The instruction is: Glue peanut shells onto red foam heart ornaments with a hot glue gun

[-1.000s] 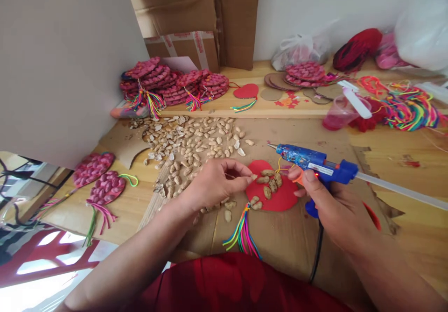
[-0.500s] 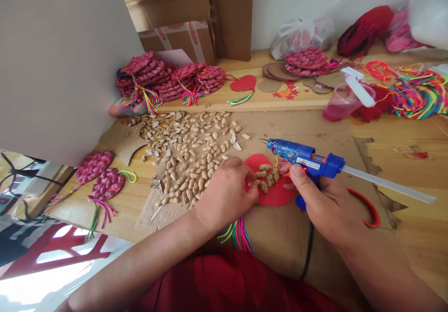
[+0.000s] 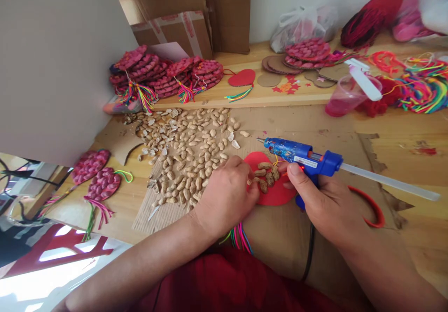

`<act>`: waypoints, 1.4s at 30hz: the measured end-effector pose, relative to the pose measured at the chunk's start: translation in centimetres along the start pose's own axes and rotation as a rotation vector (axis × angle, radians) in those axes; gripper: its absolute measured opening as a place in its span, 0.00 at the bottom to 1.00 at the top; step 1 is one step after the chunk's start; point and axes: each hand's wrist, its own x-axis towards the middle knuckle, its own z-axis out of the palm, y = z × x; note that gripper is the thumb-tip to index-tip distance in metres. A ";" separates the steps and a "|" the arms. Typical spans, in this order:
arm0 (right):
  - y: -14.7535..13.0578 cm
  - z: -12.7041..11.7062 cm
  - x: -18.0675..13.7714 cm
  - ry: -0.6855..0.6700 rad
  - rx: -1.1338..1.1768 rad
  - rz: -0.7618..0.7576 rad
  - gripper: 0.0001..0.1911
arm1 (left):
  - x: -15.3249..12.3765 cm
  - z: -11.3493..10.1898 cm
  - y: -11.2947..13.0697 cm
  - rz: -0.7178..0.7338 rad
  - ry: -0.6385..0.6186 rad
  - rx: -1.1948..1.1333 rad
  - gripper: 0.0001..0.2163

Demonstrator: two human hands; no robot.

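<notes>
Red cutout [image 3: 276, 199] btwn hands, L hand [image 3: 229, 190] over left edge, fingers curled, can't tell if pinching; R hand [image 3: 325, 211] gripping glue gun [image 3: 287, 150].

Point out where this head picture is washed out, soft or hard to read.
In the head view, glare burns out the white patch at lower left; in the head view, the white bag at the upper-right edge looks soft; in the head view, the blue glue gun in the right hand has a clear outline, but its label is illegible.
</notes>
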 end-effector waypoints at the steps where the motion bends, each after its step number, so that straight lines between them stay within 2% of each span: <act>1: 0.1 0.0 0.0 0.003 -0.006 -0.003 0.13 | 0.0 0.0 0.1 -0.006 -0.008 0.023 0.03; 9: 0.5 0.1 -0.1 0.009 -0.012 -0.017 0.13 | 0.3 0.0 0.7 0.004 -0.057 0.115 0.04; 15: 0.7 0.0 0.0 0.005 -0.007 0.002 0.13 | 0.5 -0.6 0.6 0.008 -0.120 0.029 0.04; 22: 1.4 0.2 0.2 0.019 -0.048 0.018 0.15 | 0.6 -0.5 0.6 -0.005 -0.130 -0.021 0.05; 33: 1.5 0.3 0.5 0.042 -0.017 -0.018 0.16 | 1.1 -0.9 -2.5 0.106 -0.063 -0.282 0.08; 42: 1.2 0.5 0.4 0.039 -0.037 -0.066 0.11 | 1.5 -0.5 -2.7 0.137 -0.075 -0.308 0.08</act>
